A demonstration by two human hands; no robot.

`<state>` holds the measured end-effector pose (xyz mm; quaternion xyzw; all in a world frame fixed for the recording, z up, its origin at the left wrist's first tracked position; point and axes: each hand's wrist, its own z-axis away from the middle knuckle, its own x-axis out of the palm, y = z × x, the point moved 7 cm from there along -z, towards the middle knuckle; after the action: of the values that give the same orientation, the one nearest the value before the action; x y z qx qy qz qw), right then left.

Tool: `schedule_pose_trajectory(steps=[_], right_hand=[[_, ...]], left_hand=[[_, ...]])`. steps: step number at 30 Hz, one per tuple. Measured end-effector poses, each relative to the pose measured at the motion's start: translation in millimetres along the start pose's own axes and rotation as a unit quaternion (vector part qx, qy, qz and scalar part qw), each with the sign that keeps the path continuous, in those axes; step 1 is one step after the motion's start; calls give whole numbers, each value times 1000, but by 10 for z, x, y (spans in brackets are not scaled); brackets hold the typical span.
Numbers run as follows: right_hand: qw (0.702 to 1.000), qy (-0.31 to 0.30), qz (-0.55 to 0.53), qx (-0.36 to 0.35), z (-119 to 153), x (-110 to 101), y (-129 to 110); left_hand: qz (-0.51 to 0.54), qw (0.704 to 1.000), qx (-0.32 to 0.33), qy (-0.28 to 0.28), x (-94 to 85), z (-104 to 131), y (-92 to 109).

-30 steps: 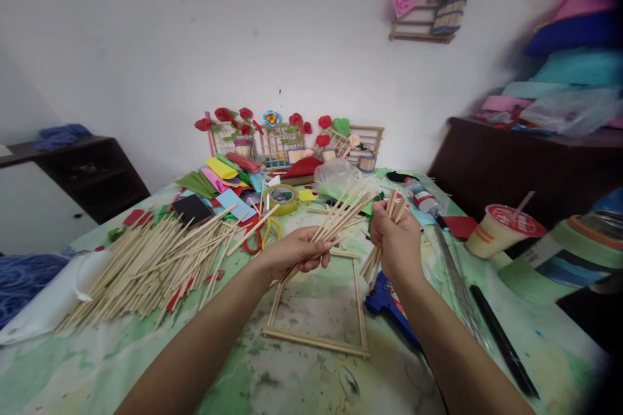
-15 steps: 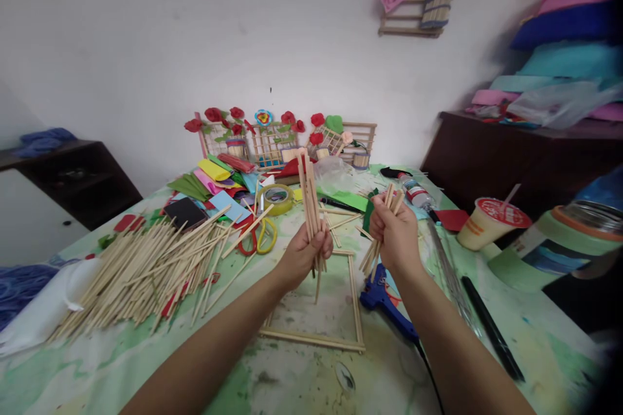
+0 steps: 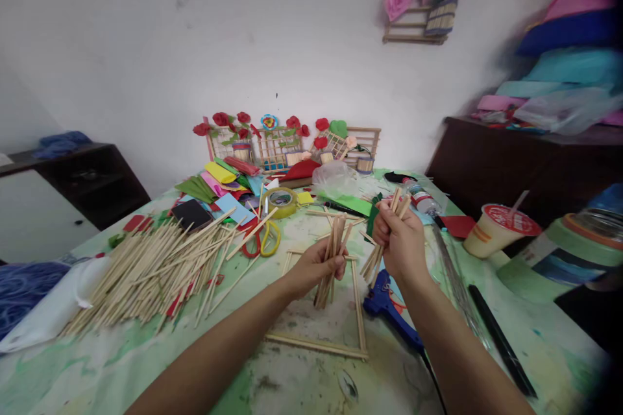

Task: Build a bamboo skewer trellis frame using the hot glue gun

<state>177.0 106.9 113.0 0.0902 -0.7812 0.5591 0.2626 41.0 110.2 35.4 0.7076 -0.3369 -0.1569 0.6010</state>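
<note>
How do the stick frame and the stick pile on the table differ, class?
The stick frame forms a four-sided outline, while the stick pile is a heap.
The stick frame shows only a few sticks; the stick pile has many.
The stick pile lies to the left, the stick frame nearer the middle.
Both consist of thin, pale sticks.

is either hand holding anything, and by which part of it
The left hand holds a bundle of wooden sticks around the middle; the right hand holds a second bundle, its grip nearer the upper ends.
</note>
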Motion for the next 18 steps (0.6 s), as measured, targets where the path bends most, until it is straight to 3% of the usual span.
schedule_pose_trajectory(steps=[9, 12, 15, 18], right_hand=[[1000, -18, 6, 1, 9, 28, 25], [1000, -20, 7, 3, 10, 27, 35], [1000, -23, 4, 4, 16, 4, 33], [999, -32, 3, 11, -10, -36, 45]], left_hand=[[-31, 998, -56, -28, 85, -5, -70], [-39, 998, -47, -22, 126, -10, -53], [-83, 996, -14, 43, 55, -6, 111], [-235, 960, 7, 149, -235, 43, 448]])
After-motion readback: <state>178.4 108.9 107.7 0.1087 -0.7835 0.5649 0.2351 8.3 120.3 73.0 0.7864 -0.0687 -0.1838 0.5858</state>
